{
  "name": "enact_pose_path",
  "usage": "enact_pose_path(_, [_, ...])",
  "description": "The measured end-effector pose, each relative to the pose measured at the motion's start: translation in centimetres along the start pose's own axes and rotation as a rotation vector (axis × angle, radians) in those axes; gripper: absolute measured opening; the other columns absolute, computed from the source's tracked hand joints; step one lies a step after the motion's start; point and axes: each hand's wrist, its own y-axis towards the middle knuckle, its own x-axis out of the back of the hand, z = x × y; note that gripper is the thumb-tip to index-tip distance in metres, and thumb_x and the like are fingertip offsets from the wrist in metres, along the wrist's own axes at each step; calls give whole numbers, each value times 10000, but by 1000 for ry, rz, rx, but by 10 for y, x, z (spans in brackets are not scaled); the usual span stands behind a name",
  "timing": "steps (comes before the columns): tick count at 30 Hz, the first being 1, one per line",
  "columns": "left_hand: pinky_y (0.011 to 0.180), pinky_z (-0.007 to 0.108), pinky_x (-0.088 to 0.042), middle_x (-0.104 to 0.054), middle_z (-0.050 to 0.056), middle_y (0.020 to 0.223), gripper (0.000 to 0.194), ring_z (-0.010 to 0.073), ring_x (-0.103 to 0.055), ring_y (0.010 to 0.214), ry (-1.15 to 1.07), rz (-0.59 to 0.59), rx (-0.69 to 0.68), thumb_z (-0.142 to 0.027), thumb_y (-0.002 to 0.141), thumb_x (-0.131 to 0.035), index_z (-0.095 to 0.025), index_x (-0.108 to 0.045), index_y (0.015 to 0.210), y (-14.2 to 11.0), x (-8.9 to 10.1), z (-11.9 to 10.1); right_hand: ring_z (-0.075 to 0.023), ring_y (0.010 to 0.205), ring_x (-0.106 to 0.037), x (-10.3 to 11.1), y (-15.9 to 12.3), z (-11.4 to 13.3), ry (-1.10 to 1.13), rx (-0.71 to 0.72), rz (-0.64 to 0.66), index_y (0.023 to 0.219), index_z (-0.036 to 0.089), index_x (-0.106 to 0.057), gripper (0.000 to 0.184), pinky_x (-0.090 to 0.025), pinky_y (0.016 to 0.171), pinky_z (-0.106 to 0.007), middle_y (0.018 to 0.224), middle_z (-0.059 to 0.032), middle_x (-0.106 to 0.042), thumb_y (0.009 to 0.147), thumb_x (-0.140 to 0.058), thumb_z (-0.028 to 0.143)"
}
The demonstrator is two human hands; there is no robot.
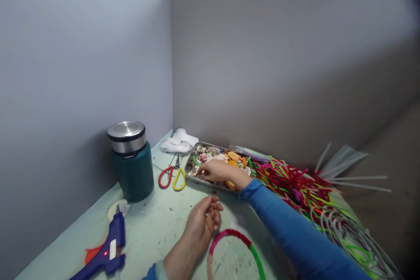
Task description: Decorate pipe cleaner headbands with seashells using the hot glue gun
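And here's the right hand (212, 170), fingers dipping into a shallow metal tray (188, 176) of small round pieces, grip unclear; the left hand (204, 221), loosely curled, hovers near a smooth hoop (232, 232), pink, red and green, by the pale, speckled surface (154, 227)'s front edge.

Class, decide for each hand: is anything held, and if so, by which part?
It cannot be told. The right hand dips its fingertips into the tray, hiding any hold; the left hand, fingers curled, shows no clear object.
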Motion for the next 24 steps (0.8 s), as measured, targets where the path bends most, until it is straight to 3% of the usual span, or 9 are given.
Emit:
enact_pose_path(3, [357,178,-270,-596,25,618,151,67,-445,388,7,-11,1,-268,839,-544,-118,-555,850,1,1,0,-204,860,-659,1,20,3,-78,-64,-74,1021,238,-708,254,-414,672,-232,960,-69,-731,823,-574,325])
enact_pose_path(5, [357,178,-274,-599,28,623,148,67,-444,388,8,-11,3,-261,844,-535,-114,-557,852,1,1,0,-222,917,-651,6,28,-2,-147,-210,-218,1026,201,-704,275,-421,723,-253,991,-111,-722,874,-502,310])
enact_pose_path(8, [359,177,-277,-606,33,635,148,66,-445,390,3,-8,6,-255,852,-523,-111,-559,854,2,2,1,-212,929,-649,14,30,-11,-146,-356,-263,1041,219,-699,284,-423,731,-252,1016,-103,-719,892,-472,302])
enact_pose_path(14, [360,176,-278,-601,33,633,146,66,-448,393,5,-7,-3,-246,865,-503,-111,-559,858,1,1,1,-181,900,-648,1,29,-2,-16,-40,-153,1062,257,-683,271,-413,704,-221,1006,-38,-724,836,-568,354])
enact_pose_path(19, [359,179,-273,-595,31,632,145,68,-445,391,4,-13,0,-252,853,-526,-111,-558,850,0,1,0,-226,937,-652,5,36,-11,-164,-320,-316,1035,200,-685,273,-428,734,-267,1014,-109,-717,874,-469,242])
enact_pose_path(21, [356,177,-270,-596,34,632,147,68,-446,390,4,-19,1,-244,871,-499,-109,-555,851,0,1,0,-221,911,-658,11,32,-19,-162,-331,-324,1020,215,-692,260,-425,696,-257,1002,-94,-723,858,-490,240])
enact_pose_path(24, [354,177,-270,-598,35,630,164,68,-448,387,10,-25,4,-233,898,-455,-107,-553,857,0,0,0,-186,844,-662,11,25,-20,-76,-187,-259,987,245,-711,234,-408,651,-228,951,-48,-736,839,-530,258])
